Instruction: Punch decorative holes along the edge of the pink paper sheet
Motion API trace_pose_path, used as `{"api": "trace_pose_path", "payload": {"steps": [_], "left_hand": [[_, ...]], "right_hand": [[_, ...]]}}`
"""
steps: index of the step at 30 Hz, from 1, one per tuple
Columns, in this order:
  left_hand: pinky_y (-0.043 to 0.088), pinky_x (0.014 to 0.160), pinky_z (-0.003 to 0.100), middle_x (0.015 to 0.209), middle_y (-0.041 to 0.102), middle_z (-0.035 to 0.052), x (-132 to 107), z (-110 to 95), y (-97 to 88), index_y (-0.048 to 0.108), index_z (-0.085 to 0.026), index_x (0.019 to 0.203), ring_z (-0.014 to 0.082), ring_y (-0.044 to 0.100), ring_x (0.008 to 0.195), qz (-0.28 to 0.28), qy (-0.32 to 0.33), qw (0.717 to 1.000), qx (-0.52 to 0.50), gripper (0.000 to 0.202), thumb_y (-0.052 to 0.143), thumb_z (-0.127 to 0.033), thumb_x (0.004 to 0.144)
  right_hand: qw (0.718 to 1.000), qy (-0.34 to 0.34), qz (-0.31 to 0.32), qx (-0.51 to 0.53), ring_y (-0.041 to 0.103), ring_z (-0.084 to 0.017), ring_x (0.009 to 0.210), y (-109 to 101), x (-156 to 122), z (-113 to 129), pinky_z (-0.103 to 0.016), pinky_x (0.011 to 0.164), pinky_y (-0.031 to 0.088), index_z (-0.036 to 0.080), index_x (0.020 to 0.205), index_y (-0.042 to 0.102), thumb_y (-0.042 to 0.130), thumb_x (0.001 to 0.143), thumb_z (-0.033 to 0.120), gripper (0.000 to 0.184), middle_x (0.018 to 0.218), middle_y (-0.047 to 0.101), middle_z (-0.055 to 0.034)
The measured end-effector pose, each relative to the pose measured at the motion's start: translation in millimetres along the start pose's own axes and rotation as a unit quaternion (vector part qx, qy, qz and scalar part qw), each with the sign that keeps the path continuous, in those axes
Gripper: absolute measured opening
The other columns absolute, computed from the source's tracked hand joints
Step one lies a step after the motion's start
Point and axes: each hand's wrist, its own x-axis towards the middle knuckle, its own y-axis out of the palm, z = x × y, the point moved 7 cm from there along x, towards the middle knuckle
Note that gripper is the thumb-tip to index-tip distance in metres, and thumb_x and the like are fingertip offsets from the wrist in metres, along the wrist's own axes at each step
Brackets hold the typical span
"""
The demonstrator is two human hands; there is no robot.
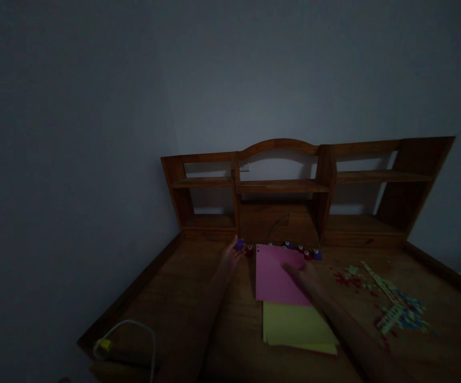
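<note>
My left hand is raised at the left of the papers, its fingers closed round a small purple rounded piece. My right hand grips a sheet of pink paper at its right side, thumb on top. Small dark marks show at the sheet's upper left corner; whether they are holes or prints I cannot tell. Under the pink sheet's lower edge lie several yellow sheets. Behind the pink sheet stand several small red and purple pieces with white ringed tops, among them a red one and a purple one.
A wooden shelf unit stands along the desk's back edge, against the wall. Small coloured plastic pieces lie scattered on the right of the desk. At the front left are a white cable and something yellow. The light is dim.
</note>
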Motion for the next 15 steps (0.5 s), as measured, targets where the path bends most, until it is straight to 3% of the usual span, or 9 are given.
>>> {"api": "trace_pose_path", "payload": {"steps": [5, 9, 15], "left_hand": [[0.051, 0.075, 0.023, 0.097, 0.068, 0.0117, -3.9, -1.0, -0.7, 0.063, -0.011, 0.097, 0.0109, 0.064, 0.081, 0.001, 0.022, 0.997, 0.077, 0.058, 0.068, -0.059, 0.065], [0.052, 0.077, 0.024, 0.102, 0.068, 0.0129, 0.9, -2.4, -3.4, 0.064, -0.01, 0.095, 0.0127, 0.064, 0.084, -0.021, 0.083, 0.982, 0.169, 0.063, 0.066, -0.064, 0.063], [0.05, 0.075, 0.024, 0.101, 0.067, 0.01, 1.5, -1.8, -5.9, 0.067, -0.013, 0.097, 0.0117, 0.062, 0.081, -0.057, 0.126, 0.953, 0.268, 0.058, 0.071, -0.058, 0.059]], "right_hand": [[0.994, 0.024, -0.02, 0.102, 0.067, -0.021, 0.072, -6.8, -1.5, 0.2, -0.028, 0.058, 0.052, 0.01, 0.107, 0.063, 0.074, 0.065, 0.049, 0.058, 0.099, 0.069, -0.015], [0.96, 0.071, -0.027, 0.268, 0.068, -0.024, 0.083, -7.7, 7.1, -12.2, -0.036, 0.069, 0.058, 0.017, 0.12, 0.057, 0.079, 0.061, 0.039, 0.067, 0.115, 0.065, -0.0121], [0.918, 0.1, 0.04, 0.383, 0.069, -0.022, 0.089, -8.0, 26.2, -25.0, -0.034, 0.079, 0.058, 0.017, 0.126, 0.053, 0.072, 0.071, 0.034, 0.06, 0.11, 0.068, -0.0089]]}}
